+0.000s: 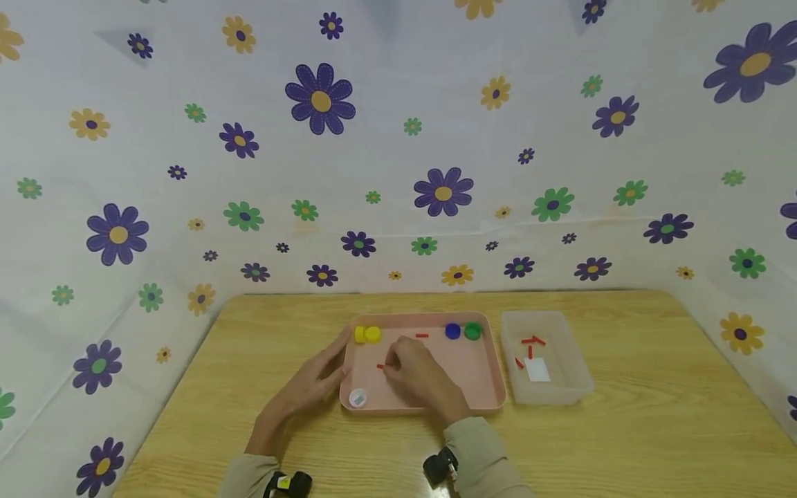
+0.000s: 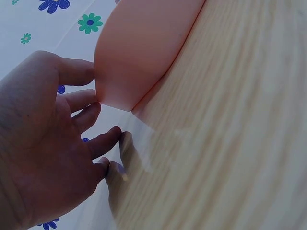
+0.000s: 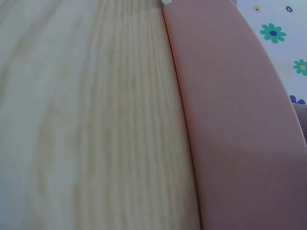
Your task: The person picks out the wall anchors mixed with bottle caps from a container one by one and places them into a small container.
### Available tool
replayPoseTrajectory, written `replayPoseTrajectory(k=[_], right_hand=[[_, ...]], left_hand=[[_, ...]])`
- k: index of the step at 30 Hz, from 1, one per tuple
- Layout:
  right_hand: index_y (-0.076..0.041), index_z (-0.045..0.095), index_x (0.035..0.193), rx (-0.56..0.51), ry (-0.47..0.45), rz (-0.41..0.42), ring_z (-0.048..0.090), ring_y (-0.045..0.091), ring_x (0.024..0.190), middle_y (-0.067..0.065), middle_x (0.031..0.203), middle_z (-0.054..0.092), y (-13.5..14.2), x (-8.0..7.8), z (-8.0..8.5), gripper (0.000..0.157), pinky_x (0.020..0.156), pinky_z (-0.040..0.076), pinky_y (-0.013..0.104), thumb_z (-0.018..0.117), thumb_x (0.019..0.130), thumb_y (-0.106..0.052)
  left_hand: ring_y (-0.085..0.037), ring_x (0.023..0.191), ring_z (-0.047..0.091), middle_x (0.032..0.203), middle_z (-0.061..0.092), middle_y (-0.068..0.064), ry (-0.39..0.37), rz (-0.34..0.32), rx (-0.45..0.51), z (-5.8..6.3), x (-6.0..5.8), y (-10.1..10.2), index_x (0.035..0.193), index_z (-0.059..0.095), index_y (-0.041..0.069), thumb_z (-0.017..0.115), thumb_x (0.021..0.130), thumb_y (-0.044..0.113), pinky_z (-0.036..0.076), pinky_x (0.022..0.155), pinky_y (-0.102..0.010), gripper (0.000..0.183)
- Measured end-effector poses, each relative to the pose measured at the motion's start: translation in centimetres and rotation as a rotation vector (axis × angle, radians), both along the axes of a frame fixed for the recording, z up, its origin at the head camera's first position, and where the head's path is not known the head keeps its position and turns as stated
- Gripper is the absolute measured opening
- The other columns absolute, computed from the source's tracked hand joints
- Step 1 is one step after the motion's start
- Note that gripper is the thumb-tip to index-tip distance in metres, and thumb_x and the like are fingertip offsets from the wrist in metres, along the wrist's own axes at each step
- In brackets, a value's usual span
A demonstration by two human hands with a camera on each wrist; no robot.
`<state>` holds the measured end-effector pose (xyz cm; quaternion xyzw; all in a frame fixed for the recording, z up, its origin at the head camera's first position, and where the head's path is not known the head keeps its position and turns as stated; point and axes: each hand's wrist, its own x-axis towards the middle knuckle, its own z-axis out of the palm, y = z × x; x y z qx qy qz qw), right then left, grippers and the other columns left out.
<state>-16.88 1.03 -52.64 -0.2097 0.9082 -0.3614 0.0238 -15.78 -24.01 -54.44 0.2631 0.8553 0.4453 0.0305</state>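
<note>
Flowered cloth [image 1: 386, 152] backs the tabletop [image 1: 654, 387]. Right hand [image 1: 416, 370] pinches a red stick [image 1: 380, 366] toward nine o'clock on the pink tray [image 1: 463, 380]; left hand [image 1: 314, 380], uncurled, touches its nine o'clock edge. Loose pinch could drop the stick.

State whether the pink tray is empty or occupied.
Occupied: in the head view, the pink tray holds a blue piece, a green piece, yellow pieces and a red stick.
</note>
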Motion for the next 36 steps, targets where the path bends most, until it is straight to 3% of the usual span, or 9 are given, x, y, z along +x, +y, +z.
replayPoseTrajectory(k=[4,12,21,33,36], right_hand=[[-0.010,0.071,0.090,-0.016,-0.038,-0.009,0.057,0.009,0.077,-0.005,0.086,0.060,0.1,0.2,0.1,0.003,0.069,0.053,0.023,0.073,0.093,-0.010],[-0.015,0.070,0.093,-0.097,0.015,-0.011,0.059,0.009,0.080,-0.008,0.087,0.061,1.2,0.9,1.1,0.004,0.075,0.056,0.024,0.074,0.094,-0.016],[-0.014,0.072,0.087,-0.192,0.154,0.053,0.062,0.011,0.082,-0.009,0.084,0.067,3.2,1.6,3.8,0.006,0.076,0.057,0.026,0.074,0.091,-0.009],[-0.013,0.070,0.087,-0.156,0.274,0.016,0.066,0.022,0.086,-0.004,0.087,0.066,6.2,3.3,4.8,0.011,0.077,0.060,0.030,0.076,0.087,-0.004],[-0.013,0.069,0.084,-0.135,0.360,0.022,0.066,0.020,0.080,-0.005,0.084,0.066,7.1,3.5,4.9,0.014,0.074,0.061,0.031,0.078,0.085,-0.002]], left_hand=[[-0.033,0.155,0.018,0.170,0.016,-0.007,-0.017,0.005,-0.001,-0.1,0.1,0.1,0.165,0.018,0.010,0.054,0.108,0.017,0.016,0.124,-0.053,0.068],[-0.030,0.155,0.018,0.170,0.017,-0.005,-0.039,0.016,-0.003,0.1,0.2,0.2,0.165,0.019,0.012,0.055,0.107,0.019,0.016,0.125,-0.051,0.069],[-0.034,0.155,0.018,0.170,0.017,-0.009,-0.029,0.021,-0.006,0.1,0.2,0.1,0.165,0.018,0.011,0.054,0.108,0.020,0.017,0.124,-0.053,0.068],[-0.036,0.154,0.019,0.170,0.017,-0.010,0.000,0.009,-0.015,-0.2,0.1,0.0,0.165,0.018,0.010,0.052,0.108,0.018,0.017,0.124,-0.053,0.066],[-0.034,0.155,0.019,0.170,0.017,-0.008,-0.013,0.010,-0.015,-0.2,0.1,-0.1,0.165,0.018,0.011,0.053,0.108,0.020,0.017,0.124,-0.051,0.067]])
